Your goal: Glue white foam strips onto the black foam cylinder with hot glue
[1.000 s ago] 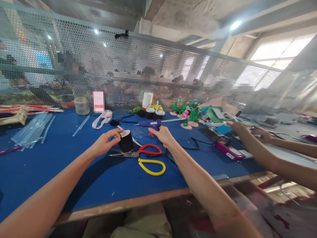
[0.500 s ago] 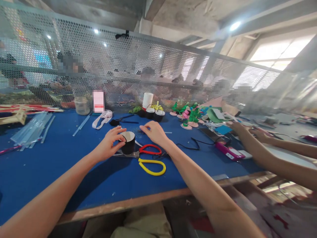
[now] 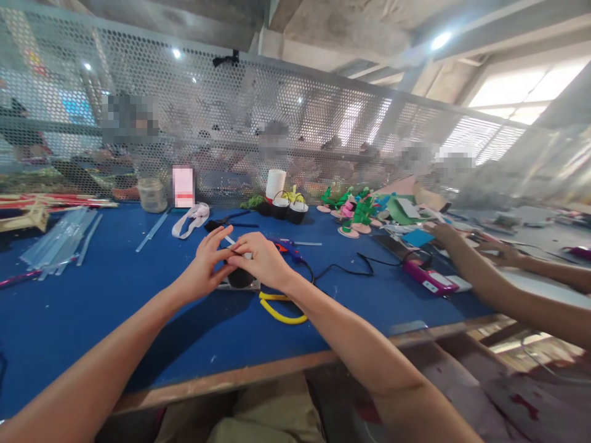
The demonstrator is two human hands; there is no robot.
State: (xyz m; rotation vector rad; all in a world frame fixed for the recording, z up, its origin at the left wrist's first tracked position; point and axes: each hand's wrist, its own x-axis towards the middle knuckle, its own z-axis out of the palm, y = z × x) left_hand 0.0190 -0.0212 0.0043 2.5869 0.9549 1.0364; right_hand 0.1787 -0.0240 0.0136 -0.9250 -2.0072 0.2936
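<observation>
The head camera looks down at a blue table. The left hand and the right hand meet in the middle of it, touching each other over a small black cup. The cup sits on the table, just behind the yellow scissors handle, and the hands hide most of it. The left fingers are bent in and pinch a thin black strip at the top of the cup. The right hand lies curled over the cup, and its fingers press on the same strip from the other side. The cup looks small and light, maybe made of paper, so it may squash if squeezed hard. I think it is best held softly by its round side, with the strip held at its ends. The strip looks thin and bendy. Just behind the hands lies a blue glue gun with a black cord that runs off to the right. Clear glue sticks lie far off on the left. Two more little black cups stand near the mesh fence. On the right, another person's arm reaches over a pink thing.
</observation>
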